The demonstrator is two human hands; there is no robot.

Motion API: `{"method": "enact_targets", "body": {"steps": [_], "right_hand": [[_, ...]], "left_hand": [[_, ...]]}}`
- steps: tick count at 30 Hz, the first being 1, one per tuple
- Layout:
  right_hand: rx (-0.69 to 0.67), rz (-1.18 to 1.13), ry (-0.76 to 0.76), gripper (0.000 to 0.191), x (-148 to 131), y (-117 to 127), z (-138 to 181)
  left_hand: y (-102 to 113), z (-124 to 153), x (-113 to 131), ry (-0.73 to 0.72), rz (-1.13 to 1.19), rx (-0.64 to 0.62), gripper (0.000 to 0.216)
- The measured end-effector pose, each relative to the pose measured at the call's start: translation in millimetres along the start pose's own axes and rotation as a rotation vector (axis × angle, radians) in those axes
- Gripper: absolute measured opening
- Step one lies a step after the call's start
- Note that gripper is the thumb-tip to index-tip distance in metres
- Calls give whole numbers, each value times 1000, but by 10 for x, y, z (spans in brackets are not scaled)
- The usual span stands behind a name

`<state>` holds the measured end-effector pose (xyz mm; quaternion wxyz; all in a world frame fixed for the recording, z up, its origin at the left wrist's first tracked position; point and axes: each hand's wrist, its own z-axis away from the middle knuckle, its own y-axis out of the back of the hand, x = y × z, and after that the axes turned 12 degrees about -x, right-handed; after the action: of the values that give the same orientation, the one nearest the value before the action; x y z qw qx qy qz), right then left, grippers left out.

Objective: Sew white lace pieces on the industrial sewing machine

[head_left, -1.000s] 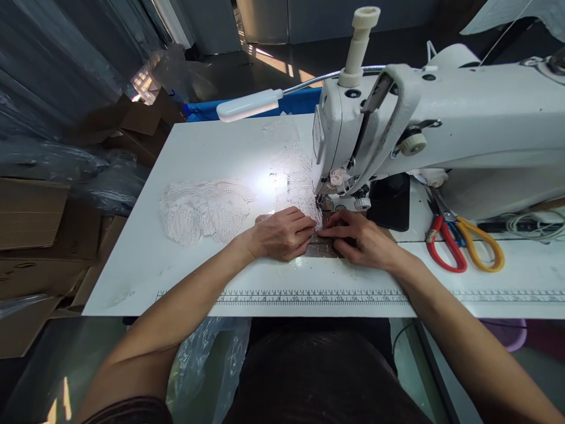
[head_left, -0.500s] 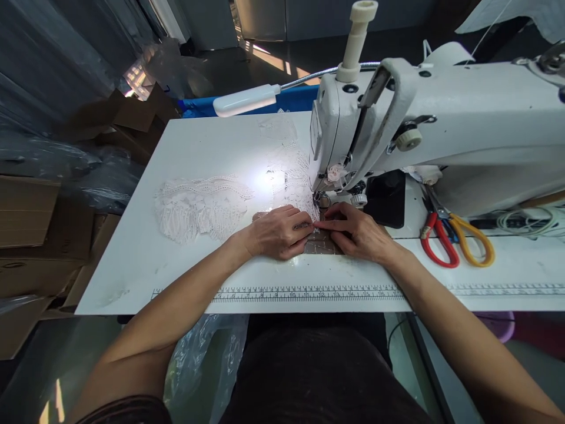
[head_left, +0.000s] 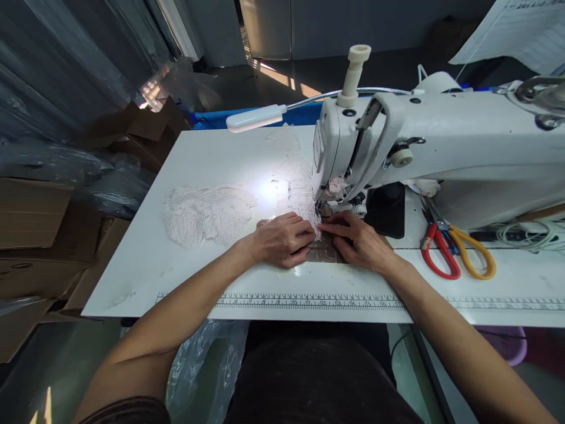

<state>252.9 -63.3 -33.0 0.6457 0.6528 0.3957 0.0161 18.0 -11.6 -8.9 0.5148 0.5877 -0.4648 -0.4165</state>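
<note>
Head view. Left hand (head_left: 282, 240) and right hand (head_left: 356, 240), fingers pressed together, pin white lace (head_left: 296, 184) flat at frame centre, under the sewing machine (head_left: 441, 141) needle: the feeding step, apparently; next, steady guidance. White tabletop (head_left: 141, 265) with printed ruler (head_left: 309, 302); scissors (head_left: 454, 250) right; cardboard boxes (head_left: 30, 235) left.

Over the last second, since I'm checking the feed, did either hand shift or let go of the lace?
Hardly. Left hand and right hand stay pressed on the lace strip at the sewing machine needle. The lace pile and scissors lie as before; only the camera view shifted.
</note>
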Motion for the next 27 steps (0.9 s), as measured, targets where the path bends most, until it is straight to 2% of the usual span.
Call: {"method": "enact_targets", "body": {"steps": [4,10,14,16,19,21,23,27], "right_hand": [[62,18,-25,40,43,-4,3],[34,129,88,31,21,93,1],[98,373,-72,25,21,161,3],[135,401,-105,25,20,164,7],[166,293,-19,25,-4,120,0],[121,230,76,30,-25,84,-14],[94,245,102,31,-31,67,-28],[169,439,-67,23,3,94,-33]], "left_hand": [[11,5,-2,-15,-37,11,22],[6,14,-12,-52,-70,40,24],[19,17,-24,-26,-88,-34,26],[32,19,-31,-16,-101,-48,26],[52,20,-37,-8,-105,-43,25],[59,20,-37,-4,-99,-35,25],[60,18,-37,-7,-88,-20,24],[44,9,-33,2,-28,25,23]]}}
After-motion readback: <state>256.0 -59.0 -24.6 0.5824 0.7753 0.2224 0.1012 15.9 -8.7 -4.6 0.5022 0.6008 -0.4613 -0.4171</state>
